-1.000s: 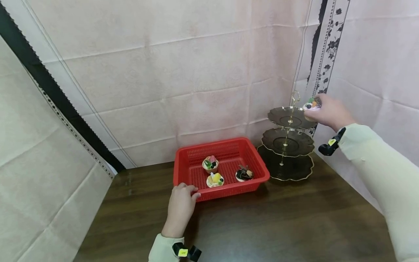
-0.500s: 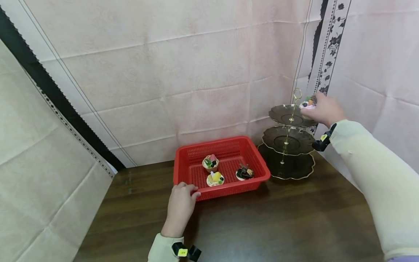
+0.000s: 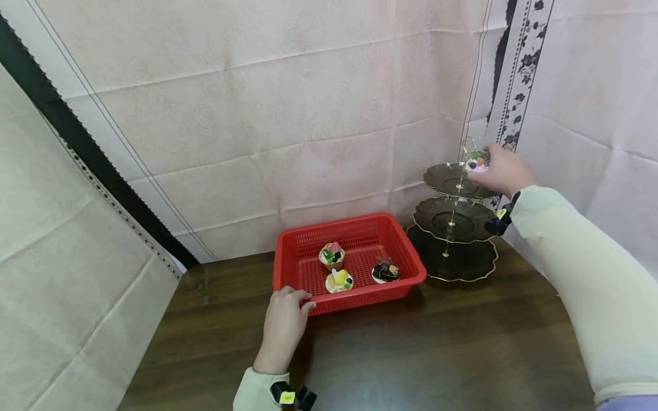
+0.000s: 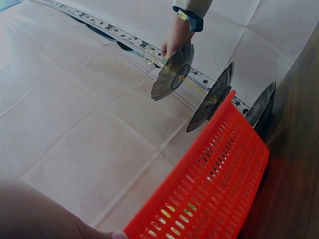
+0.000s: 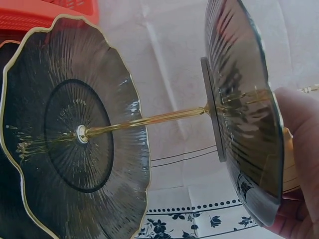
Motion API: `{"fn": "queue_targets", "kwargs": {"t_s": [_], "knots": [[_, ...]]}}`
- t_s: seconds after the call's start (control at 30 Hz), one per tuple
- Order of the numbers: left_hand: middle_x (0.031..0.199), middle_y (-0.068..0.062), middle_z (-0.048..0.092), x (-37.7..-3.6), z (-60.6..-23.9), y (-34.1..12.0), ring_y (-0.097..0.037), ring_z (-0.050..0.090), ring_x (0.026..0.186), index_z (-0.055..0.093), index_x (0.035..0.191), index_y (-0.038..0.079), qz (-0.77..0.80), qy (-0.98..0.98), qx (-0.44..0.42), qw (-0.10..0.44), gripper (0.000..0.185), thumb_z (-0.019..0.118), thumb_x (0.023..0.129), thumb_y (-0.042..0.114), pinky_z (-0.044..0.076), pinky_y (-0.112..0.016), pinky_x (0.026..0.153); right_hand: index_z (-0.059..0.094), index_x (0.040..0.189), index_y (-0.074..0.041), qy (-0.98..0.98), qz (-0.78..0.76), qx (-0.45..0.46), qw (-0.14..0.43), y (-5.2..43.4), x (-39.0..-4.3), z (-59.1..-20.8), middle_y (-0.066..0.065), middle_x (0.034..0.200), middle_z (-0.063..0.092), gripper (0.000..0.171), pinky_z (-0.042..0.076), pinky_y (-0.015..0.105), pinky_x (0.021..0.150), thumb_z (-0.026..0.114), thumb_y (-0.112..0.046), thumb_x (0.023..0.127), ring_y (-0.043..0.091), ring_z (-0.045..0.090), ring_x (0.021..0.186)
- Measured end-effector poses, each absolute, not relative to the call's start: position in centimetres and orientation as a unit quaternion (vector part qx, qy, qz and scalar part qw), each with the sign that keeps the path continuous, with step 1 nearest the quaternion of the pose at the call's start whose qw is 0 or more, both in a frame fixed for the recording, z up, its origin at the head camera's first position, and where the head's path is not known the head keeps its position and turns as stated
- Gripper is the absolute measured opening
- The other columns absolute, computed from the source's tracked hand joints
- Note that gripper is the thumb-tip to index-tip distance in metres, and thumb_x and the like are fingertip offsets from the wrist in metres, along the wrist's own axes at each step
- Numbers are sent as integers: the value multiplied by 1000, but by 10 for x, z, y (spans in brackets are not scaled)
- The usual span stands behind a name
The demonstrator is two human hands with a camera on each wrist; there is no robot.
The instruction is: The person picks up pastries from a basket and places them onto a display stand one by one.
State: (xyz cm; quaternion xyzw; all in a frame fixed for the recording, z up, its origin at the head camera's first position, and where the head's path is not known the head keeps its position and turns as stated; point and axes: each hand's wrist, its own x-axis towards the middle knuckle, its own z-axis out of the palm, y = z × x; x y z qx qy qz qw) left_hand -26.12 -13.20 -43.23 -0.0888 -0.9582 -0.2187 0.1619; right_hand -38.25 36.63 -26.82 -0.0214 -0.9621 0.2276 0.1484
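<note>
My right hand [image 3: 506, 171] grips a small cupcake [image 3: 478, 161] topped with colourful fruit pieces, just over the top plate [image 3: 443, 178] of a three-tier cake stand. In the right wrist view the stand's top plate [image 5: 244, 124] partly hides the cupcake and the fingers. At the front left corner of a red plastic basket [image 3: 370, 294], my left hand [image 3: 284, 322] holds the rim between fingers and thumb. Inside sit a cupcake with green and pink topping [image 3: 332, 255], a yellow-topped cupcake [image 3: 339, 281] and a dark chocolate-topped cupcake [image 3: 385, 271].
The stand's middle plate [image 3: 454, 220] and wide bottom plate [image 3: 457, 265] have gold wavy edges. A gold ring handle [image 3: 468, 144] tops its post. Pale cloth walls [image 3: 329, 114] enclose the dark wooden table [image 3: 390, 354] at the back and sides. The basket stands close beside the stand.
My right hand has moved left with the cupcake, from the top plate's right edge to nearer the post. The left hand and basket have stayed put.
</note>
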Motion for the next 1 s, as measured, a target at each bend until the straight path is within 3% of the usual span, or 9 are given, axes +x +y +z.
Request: {"fn": "queue_targets", "kwargs": {"t_s": [0.47,0.73,1.0], "knots": [[86,-5,65,-262,-431,-131,-22,53,82,80,101,10,-222,-957,-92,163,19,82,86,22,51,-38,74,19,153,9,-964,234,10,124,371,-385,-266,32,127,48,89,43,66,91,64,-39,92,48,50,110],[85,-5,65,-263,-433,-130,-22,53,81,80,101,10,-224,-957,-92,159,20,82,86,22,51,-37,74,0,160,-3,-959,248,15,135,374,-385,-269,38,137,40,105,42,66,91,71,-32,89,51,47,114],[87,-6,65,-263,-434,-131,-23,54,84,80,103,9,-225,-958,-87,156,21,82,86,22,52,-39,77,-1,161,-5,-953,255,45,157,371,-376,-262,39,135,41,108,41,66,94,75,-28,87,49,46,113]]}}
